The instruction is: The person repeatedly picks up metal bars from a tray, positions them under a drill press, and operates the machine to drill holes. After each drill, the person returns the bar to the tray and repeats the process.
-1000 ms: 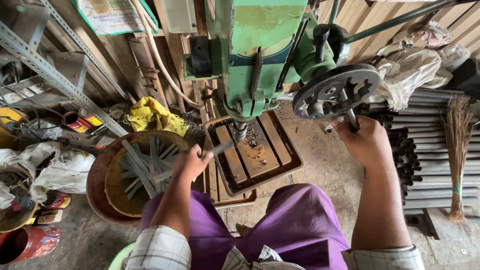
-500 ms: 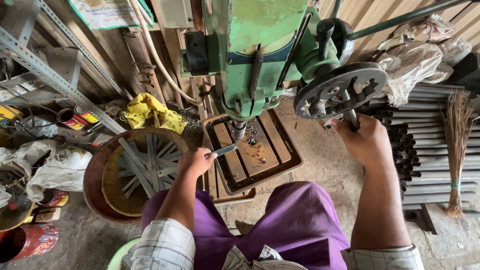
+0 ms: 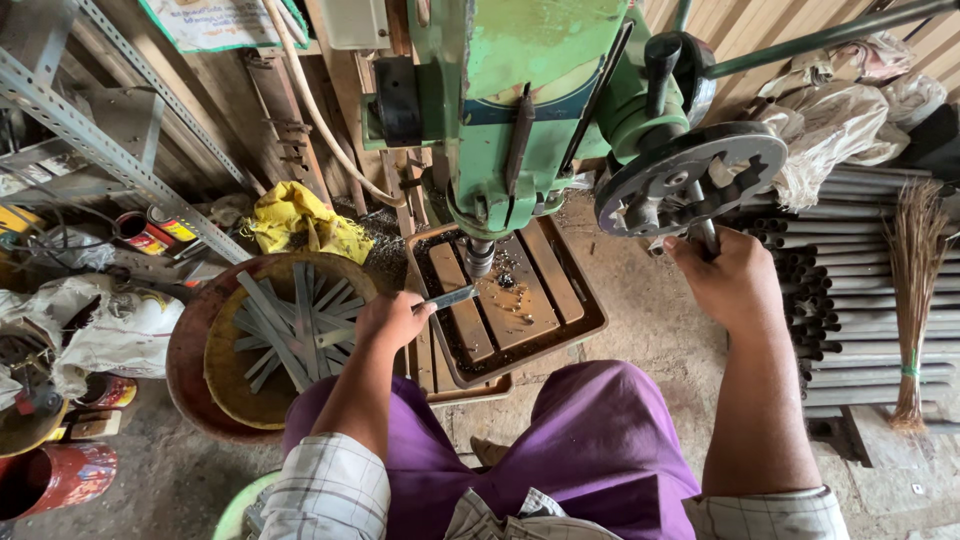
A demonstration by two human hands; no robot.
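Cluttered workshop, left hand (image 3: 392,320) gripping metal strip (image 3: 448,298), right hand (image 3: 735,280) clasping drill-press handle (image 3: 706,236)

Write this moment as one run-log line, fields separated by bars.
left hand: holds flat metal strip on tray | right hand: grips feed-wheel handle | drill bit: above tray

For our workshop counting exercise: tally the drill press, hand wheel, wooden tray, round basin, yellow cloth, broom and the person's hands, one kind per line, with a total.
Drill press: 1
Hand wheel: 1
Wooden tray: 1
Round basin: 1
Yellow cloth: 1
Broom: 1
Hands: 2, left hand holding a metal strip, right hand on the wheel's handle
Total: 8
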